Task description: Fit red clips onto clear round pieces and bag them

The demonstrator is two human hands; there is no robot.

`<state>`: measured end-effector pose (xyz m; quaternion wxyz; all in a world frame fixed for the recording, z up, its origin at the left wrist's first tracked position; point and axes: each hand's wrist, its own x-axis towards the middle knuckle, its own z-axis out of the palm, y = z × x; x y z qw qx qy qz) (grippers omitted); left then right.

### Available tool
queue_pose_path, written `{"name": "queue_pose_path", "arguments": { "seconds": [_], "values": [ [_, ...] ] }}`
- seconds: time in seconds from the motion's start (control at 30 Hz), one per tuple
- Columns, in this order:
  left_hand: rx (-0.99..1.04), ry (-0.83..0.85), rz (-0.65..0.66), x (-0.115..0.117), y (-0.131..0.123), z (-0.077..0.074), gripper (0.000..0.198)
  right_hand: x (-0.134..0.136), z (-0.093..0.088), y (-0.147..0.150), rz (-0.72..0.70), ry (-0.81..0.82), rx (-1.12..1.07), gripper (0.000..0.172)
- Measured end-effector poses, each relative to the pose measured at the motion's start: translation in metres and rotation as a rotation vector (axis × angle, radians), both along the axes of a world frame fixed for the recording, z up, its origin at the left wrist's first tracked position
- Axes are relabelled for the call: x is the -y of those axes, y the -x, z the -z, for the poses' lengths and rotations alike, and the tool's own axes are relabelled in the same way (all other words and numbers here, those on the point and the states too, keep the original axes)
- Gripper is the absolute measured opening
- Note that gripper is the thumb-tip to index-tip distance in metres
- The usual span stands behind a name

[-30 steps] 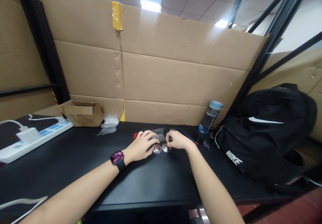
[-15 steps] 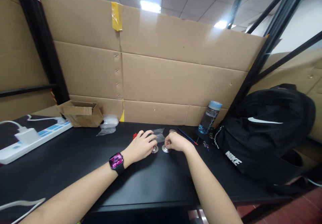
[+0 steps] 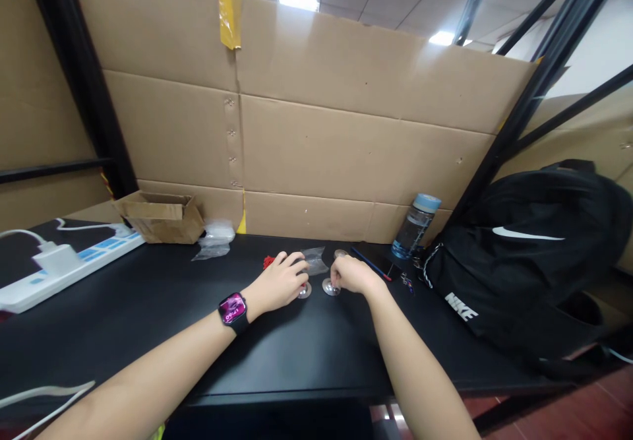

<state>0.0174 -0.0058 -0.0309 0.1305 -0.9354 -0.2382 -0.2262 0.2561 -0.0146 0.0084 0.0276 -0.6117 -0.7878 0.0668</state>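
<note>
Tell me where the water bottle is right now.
In the head view, the water bottle is right of centre, before the cardboard wall and just left of the black backpack.

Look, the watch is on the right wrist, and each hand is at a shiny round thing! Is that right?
Not quite: the head view shows the watch on the left wrist. The left hand is at one shiny round thing, the right hand at another.
</note>
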Motion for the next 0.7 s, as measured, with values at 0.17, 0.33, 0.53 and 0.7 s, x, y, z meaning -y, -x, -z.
{"name": "queue_pose_path", "arguments": {
  "seconds": [0.17,0.33,0.53,0.7],
  "values": [
    [0.039,0.077,0.011,-0.003,0.002,-0.001,0.009,-0.002,0.001,-0.002,-0.092,0.033,-0.034,0.008],
    [0.34,0.29,-0.09,-0.01,0.013,-0.011,0.018,-0.003,-0.006,-0.001,-0.38,-0.132,-0.361,0.005],
    [0.59,0.371,-0.151,-0.013,0.011,-0.012,0.02,0.001,-0.007,0.021,-0.375,-0.231,-0.696,0.008],
    [0.635,0.384,-0.134,-0.01,0.006,-0.007,0.021,0.0,0.001,0.037,-0.289,-0.12,-1.057,0.019]
  ]
}}
